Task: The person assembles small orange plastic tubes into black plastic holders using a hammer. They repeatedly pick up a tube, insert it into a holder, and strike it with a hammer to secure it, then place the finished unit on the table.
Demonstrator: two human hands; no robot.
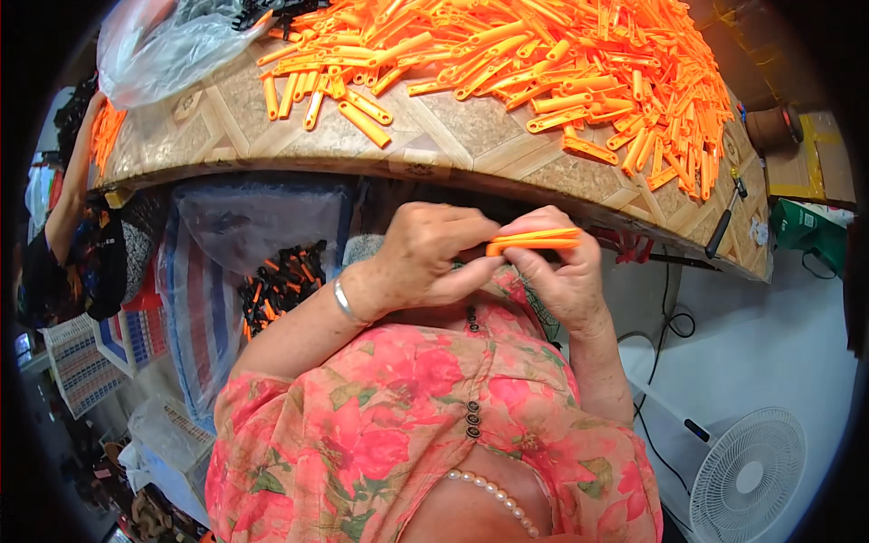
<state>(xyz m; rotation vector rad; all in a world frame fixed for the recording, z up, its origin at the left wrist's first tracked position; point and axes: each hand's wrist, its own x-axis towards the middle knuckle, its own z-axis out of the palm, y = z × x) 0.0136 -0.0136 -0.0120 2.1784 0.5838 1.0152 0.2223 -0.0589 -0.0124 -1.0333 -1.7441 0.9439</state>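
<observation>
Between my hands, just off the table's near edge, is a slim orange plastic handle piece [536, 241]. My right hand [572, 276] is closed round its right end, with the thumb along its lower side. My left hand [427, 252], a bangle on its wrist, is closed at the piece's left end, with thumb and fingertips meeting it. The fingers partly cover both ends. Beyond my hands, a large heap of similar orange pieces [561, 63] lies on the table, with a few loose ones nearer the edge.
The patterned table [434, 136] curves across in front of me. A hammer [724, 217] lies at its right edge. Below left, a striped bag [195, 299] holds black and orange parts [281, 285]. A fan [749, 475] stands at right; another person's arm [77, 167] is at far left.
</observation>
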